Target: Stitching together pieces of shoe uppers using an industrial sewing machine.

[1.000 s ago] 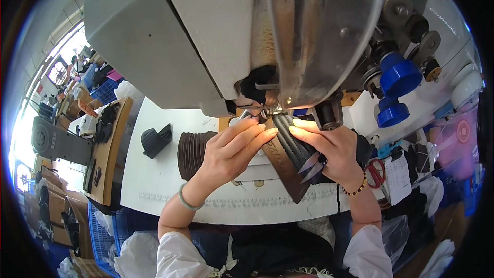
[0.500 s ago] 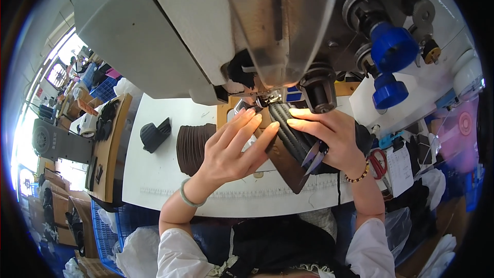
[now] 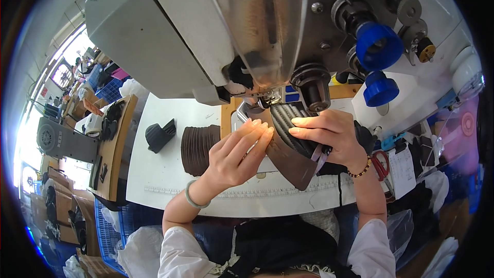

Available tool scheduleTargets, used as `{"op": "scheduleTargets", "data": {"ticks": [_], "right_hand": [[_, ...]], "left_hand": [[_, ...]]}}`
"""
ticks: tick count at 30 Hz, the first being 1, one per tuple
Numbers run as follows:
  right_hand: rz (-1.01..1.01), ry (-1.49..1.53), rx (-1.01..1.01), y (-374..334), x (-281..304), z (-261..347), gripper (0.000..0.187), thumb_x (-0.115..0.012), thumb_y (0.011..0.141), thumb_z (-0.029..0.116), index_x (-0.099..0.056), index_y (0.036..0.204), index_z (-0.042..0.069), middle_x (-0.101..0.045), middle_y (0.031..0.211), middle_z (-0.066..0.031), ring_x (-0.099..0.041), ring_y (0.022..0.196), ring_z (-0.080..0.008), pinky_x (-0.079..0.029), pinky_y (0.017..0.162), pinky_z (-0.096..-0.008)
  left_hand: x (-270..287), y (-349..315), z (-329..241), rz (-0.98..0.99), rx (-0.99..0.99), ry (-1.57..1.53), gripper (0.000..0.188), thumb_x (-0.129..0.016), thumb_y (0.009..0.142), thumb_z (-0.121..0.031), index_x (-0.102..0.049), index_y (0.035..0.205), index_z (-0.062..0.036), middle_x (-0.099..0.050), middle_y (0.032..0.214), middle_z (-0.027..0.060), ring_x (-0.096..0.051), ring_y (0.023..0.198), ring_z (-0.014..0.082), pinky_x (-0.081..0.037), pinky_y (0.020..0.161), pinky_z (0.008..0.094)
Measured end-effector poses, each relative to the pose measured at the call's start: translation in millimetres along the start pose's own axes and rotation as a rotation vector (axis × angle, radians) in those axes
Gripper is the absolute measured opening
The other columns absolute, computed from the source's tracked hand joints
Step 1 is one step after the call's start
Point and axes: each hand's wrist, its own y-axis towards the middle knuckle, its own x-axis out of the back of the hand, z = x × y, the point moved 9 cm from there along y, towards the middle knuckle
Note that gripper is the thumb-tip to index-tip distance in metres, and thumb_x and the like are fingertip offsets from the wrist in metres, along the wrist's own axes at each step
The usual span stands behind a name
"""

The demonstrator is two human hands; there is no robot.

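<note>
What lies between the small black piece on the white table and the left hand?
In the head view, a dark brown ribbed bundle lies there, between the black piece and left hand.

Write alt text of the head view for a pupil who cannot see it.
At a sewing machine, the left hand touches a brown strip; the right hand, snips under its palm, touches a ribbed black piece. A brown stack and black scrap lie leftward on the white table.

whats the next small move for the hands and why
Probably ease the ribbed black piece slightly toward the sewing machine: its far end lies close to the needle area, the right hand rests fingers on it, and the left hand is at the brown strip.
</note>
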Motion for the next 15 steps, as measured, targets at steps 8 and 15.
{"op": "scheduleTargets", "data": {"ticks": [8,15], "right_hand": [[0.012,0.0,-0.02,0,0,2,0.028,-0.073,0.074,0.027,-0.076,0.098,0.011,-0.071,0.102,-0.0036,-0.068,0.081,-0.018,-0.052,0.069,-0.0286],[-0.009,-0.087,-0.068,1,-5,-3,0.031,-0.073,0.072,0.02,-0.074,0.1,0.009,-0.071,0.104,-0.0057,-0.069,0.083,-0.0212,-0.053,0.069,-0.03]], "left_hand": [[-2,-4,-2,-0.011,-0.08,0.024,0.026,-0.065,0.068,-0.002,-0.07,0.092,0.0051,-0.067,0.09,0.0107,-0.068,0.087,0.0229,-0.059,0.081,0.0304],[-8,-3,15,-0.023,-0.013,-0.013,0.028,-0.065,0.068,0.002,-0.07,0.095,0.0015,-0.069,0.093,0.0114,-0.07,0.085,0.0263,-0.059,0.07,0.0304]]}}
